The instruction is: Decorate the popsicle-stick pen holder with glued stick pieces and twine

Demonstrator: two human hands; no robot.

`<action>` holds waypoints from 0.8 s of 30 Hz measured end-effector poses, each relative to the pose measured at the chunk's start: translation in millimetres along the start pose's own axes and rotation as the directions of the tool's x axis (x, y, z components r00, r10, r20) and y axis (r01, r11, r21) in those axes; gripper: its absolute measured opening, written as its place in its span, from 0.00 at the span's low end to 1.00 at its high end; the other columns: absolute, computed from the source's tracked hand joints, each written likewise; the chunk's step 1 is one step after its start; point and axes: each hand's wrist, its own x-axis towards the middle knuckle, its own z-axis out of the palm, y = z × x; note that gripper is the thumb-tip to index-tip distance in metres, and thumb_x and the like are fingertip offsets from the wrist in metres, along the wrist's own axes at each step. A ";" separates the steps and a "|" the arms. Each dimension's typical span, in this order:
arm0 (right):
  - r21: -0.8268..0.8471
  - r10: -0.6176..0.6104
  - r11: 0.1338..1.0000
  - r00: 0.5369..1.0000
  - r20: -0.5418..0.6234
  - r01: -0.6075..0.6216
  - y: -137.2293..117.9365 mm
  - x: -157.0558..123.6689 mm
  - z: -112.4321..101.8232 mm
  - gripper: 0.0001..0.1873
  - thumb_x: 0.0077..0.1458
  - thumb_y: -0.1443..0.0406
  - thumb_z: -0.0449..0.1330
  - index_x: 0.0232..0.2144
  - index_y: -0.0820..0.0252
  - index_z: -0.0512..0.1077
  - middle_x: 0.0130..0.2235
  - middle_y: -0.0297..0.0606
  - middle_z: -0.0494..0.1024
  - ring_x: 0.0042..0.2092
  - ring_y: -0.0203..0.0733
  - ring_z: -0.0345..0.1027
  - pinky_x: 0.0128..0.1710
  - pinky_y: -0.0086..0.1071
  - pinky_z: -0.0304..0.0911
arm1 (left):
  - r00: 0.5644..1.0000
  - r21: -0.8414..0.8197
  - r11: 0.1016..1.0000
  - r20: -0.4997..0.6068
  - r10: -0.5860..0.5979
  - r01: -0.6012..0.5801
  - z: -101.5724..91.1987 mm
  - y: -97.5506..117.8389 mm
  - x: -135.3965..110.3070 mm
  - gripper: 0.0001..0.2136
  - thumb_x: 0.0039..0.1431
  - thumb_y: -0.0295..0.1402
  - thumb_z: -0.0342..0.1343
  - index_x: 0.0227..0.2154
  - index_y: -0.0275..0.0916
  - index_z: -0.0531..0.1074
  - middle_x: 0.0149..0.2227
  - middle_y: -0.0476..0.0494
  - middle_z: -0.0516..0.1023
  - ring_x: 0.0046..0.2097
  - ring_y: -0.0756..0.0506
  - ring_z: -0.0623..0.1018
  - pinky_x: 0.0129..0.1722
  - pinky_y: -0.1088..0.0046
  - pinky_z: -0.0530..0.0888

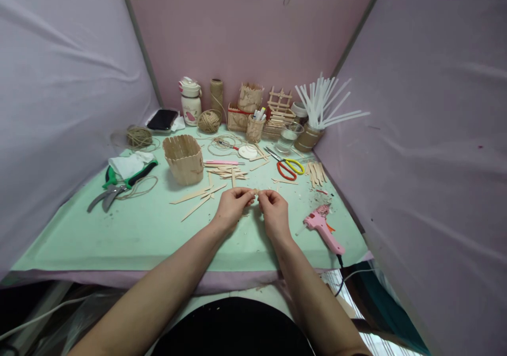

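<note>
My left hand (234, 206) and my right hand (274, 212) meet over the middle of the green table, thumbs and forefingers pinched. Between the fingertips shows a small piece of wood (256, 191), pale and mostly covered by the fingers. Both hands seem to grip it, one at each end. Just beyond my left hand lie several loose wooden craft sticks (198, 193) and a pile of more sticks (227, 172). A basket made of craft sticks (183, 160) stands upright to the left. Right of my right hand rests a pink hot glue gun (325, 230).
Garden shears (121, 187) lie at the left; scissors with red and yellow handles (285, 167) lie right of centre. Along the back stand a bottle (191, 105), twine (209, 121), a water cup (288, 140) and a jar of white glue sticks (311, 137). Cloth walls enclose the table.
</note>
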 end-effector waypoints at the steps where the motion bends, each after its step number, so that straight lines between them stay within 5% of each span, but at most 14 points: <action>1: -0.002 -0.001 1.000 1.000 0.000 0.001 -0.2 -0.1 0.0 0.12 0.48 0.57 0.62 0.24 0.61 0.70 0.19 0.26 0.64 0.23 0.33 0.52 0.25 0.29 0.51 | 1.000 0.000 1.000 -0.001 0.000 0.000 0.1 0.3 -0.2 0.15 0.40 0.42 0.67 0.25 0.34 0.77 0.23 0.45 0.73 0.27 0.51 0.70 0.28 0.74 0.65; 24: 0.029 0.027 0.999 1.000 -0.008 -0.026 3.9 2.5 0.5 0.11 0.47 0.59 0.62 0.23 0.60 0.70 0.19 0.26 0.64 0.23 0.32 0.52 0.25 0.28 0.51 | 0.997 -0.016 0.998 0.043 -0.062 0.063 -2.3 0.2 2.2 0.17 0.43 0.45 0.64 0.27 0.33 0.77 0.26 0.43 0.75 0.27 0.51 0.70 0.30 0.74 0.66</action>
